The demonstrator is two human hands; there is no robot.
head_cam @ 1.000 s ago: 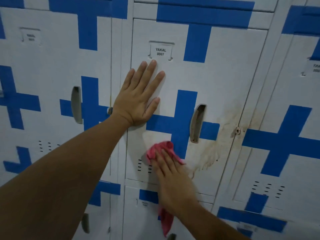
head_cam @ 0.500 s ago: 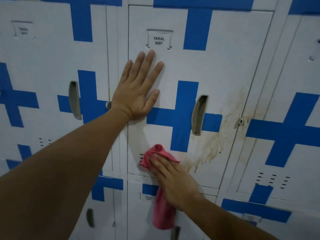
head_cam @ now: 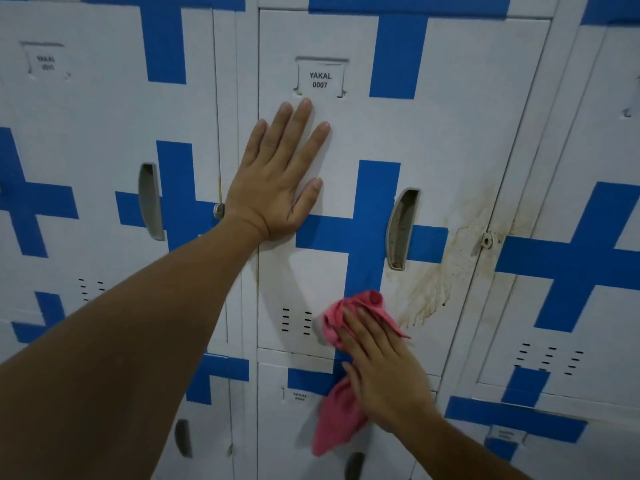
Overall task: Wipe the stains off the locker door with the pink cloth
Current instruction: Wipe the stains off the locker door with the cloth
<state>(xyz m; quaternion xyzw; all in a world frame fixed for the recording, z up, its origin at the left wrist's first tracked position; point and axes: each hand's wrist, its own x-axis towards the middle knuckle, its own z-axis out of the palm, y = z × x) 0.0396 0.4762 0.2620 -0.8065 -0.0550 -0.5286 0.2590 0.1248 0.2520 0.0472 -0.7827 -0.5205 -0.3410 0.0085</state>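
Observation:
The white locker door (head_cam: 450, 133) labelled YAKAL 0007 carries a blue cross and a recessed handle (head_cam: 400, 230). Brown stains (head_cam: 436, 285) run down its right side, from near the lock to the lower edge. My right hand (head_cam: 381, 372) presses the pink cloth (head_cam: 356, 306) flat against the door's lower part, just left of the stain drips; the cloth's tail hangs below my palm. My left hand (head_cam: 277, 174) lies flat on the door's upper left, fingers spread, holding nothing.
Neighbouring lockers with the same blue crosses stand at left (head_cam: 104, 133) and right (head_cam: 588, 168). A small lock (head_cam: 486, 240) sits at the stained door's right edge. More locker doors (head_cam: 298, 427) run along the row below.
My right hand with the cloth has slid rightward along the lower door, closer to the stain drips. My left hand stays planted in the same spot.

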